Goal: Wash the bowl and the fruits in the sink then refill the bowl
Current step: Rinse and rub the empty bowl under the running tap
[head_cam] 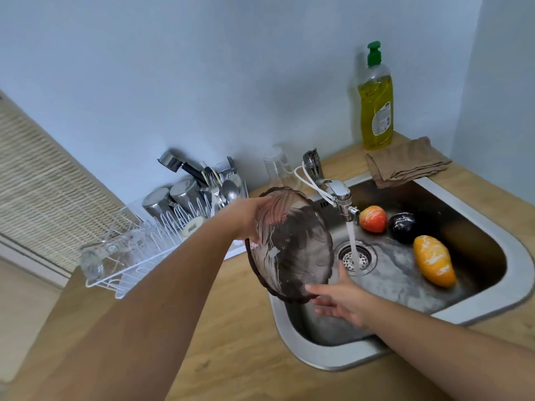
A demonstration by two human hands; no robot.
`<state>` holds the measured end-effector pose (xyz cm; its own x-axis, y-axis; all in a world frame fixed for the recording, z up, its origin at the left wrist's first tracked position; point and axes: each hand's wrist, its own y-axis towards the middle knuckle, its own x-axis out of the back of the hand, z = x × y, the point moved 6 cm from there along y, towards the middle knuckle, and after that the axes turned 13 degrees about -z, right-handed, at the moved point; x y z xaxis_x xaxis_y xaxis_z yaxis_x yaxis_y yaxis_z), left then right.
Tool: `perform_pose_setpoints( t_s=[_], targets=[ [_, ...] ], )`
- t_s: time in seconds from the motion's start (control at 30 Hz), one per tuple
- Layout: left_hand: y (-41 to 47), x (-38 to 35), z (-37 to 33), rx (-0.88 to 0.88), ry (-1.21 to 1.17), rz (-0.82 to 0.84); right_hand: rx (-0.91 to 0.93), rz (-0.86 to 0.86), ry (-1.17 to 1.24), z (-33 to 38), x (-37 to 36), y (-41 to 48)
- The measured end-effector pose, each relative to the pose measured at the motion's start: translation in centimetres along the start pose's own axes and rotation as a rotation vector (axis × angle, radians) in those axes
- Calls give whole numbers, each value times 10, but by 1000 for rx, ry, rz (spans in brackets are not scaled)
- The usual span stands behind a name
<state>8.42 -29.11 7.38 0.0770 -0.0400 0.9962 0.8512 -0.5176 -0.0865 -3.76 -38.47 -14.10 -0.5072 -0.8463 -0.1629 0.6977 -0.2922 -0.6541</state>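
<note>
so l hand (248, 219) fingers grip bowl (292, 250) top rim over sink (516, 270) edge, r hand (343, 303) fingers straight below.

A smoky, brown-tinted glass bowl (292, 244), moulded with a leaf-vein pattern and edged by a darker scalloped rim, is seen against a dull grey steel sink (405, 285). A red-orange fruit (373, 219) streaked with pale yellow, a near-black purple fruit (402, 227) flecked with white and a yellow-orange fruit (434, 260) are shown. A soap bottle (375, 111) is filled with yellow-green liquid and capped in green; a folded cloth (406, 162) is tan, the counter (231, 357) light wood-grained, the wall (202, 82) pale blue.
</note>
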Motion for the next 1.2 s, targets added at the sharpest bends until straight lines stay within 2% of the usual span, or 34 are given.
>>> perform_pose_setpoints(
  t_s=[0.27,0.43,0.8,1.2],
  targets=[
    [0,20,-9,-56,132,39,59,59,-69,9,-11,-24],
    [3,20,-18,-64,223,80,91,-2,-86,10,-5,-30],
    [16,11,-37,-93,358,33,105,-65,-115,7,-2,-19],
    [-4,24,-25,-53,286,3,98,-26,-168,2,-14,-10]
  ],
)
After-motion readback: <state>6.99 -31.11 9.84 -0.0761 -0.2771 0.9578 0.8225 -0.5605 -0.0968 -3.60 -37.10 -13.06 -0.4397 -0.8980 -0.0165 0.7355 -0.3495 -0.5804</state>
